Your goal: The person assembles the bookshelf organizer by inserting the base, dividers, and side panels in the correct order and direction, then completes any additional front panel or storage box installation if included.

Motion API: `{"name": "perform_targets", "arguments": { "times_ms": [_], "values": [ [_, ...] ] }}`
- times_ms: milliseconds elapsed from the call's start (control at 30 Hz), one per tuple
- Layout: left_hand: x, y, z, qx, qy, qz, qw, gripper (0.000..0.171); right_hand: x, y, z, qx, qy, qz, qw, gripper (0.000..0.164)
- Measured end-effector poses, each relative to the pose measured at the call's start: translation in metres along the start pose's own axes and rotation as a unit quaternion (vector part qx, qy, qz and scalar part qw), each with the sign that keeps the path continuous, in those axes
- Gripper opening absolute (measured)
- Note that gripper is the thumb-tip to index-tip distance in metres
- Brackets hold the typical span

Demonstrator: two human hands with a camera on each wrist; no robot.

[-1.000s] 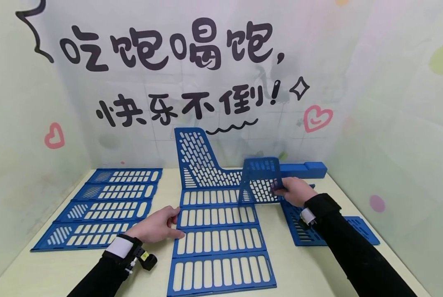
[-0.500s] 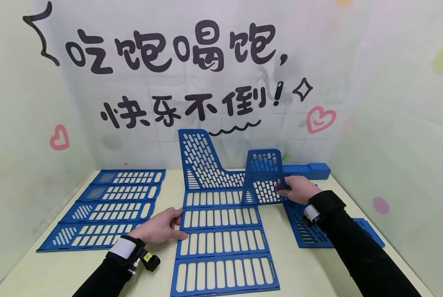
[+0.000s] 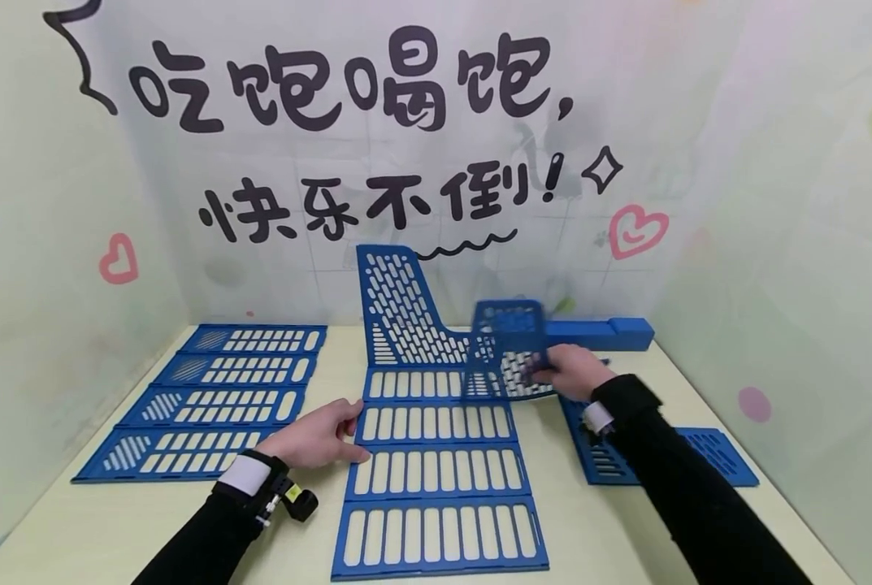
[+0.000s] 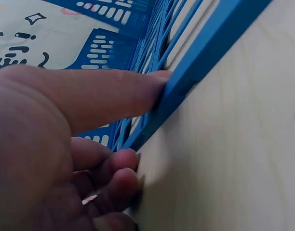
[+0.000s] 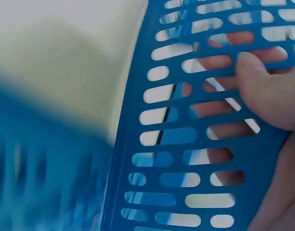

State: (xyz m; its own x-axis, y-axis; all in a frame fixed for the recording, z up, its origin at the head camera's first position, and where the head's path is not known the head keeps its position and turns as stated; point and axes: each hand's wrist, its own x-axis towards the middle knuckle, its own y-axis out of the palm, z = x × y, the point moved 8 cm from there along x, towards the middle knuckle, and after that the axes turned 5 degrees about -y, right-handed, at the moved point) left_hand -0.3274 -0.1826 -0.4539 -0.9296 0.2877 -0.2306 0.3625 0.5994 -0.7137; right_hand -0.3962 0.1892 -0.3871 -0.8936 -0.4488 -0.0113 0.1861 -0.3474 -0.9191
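My right hand [image 3: 570, 372] pinches an L-shaped blue perforated file-rack side panel [image 3: 505, 344] by its right part, holding it upright and blurred. In the right wrist view the thumb lies on the near face, and fingers show through the slots behind it. A matching side panel [image 3: 399, 307] stands upright at the far end of a flat run of several blue slatted panels [image 3: 436, 500]. At that run's left edge is my left hand [image 3: 311, 439]; its extended thumb touches the rim, and the other fingers are loosely bent beside it, as the left wrist view confirms.
Several flat blue perforated panels [image 3: 132, 418] lie in a row on the left. More blue panels [image 3: 717, 455] lie on the right, partly under my right arm. A long blue piece [image 3: 629, 333] sits against the back wall. Printed walls enclose the pale table on three sides.
The right hand has shifted the held side panel slightly left, over the flat run's right edge. The left hand stays at the run's left edge. The head view has moved a little.
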Motion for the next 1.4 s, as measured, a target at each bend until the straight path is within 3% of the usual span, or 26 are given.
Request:
{"name": "perform_targets", "arguments": {
  "times_ms": [133,333,800,1000,1267,1400],
  "values": [
    [0.003,0.0,0.0,0.006,0.0,-0.001,1.0,0.072,0.009,0.011,0.027,0.0,-0.044,0.0,0.999,0.018],
    [0.002,-0.004,0.0,0.006,0.007,-0.002,0.9999,0.066,0.014,0.015,0.037,0.001,-0.032,-0.008,0.999,0.018],
    [0.002,-0.005,-0.001,0.0,0.012,-0.004,0.9999,0.06,0.033,0.034,0.078,-0.022,-0.052,-0.023,0.998,0.014],
    [0.001,-0.004,-0.001,-0.013,0.011,0.003,0.9998,0.068,0.04,0.043,0.103,-0.022,-0.067,-0.035,0.997,0.016],
    [0.0,-0.004,0.002,-0.022,0.014,0.014,0.9995,0.08,0.042,0.047,0.11,-0.039,-0.054,-0.053,0.996,0.014],
    [-0.001,-0.003,0.0,-0.032,0.024,0.019,0.999,0.069,0.043,0.051,0.115,-0.03,-0.054,-0.053,0.997,0.014]
  ]
}}
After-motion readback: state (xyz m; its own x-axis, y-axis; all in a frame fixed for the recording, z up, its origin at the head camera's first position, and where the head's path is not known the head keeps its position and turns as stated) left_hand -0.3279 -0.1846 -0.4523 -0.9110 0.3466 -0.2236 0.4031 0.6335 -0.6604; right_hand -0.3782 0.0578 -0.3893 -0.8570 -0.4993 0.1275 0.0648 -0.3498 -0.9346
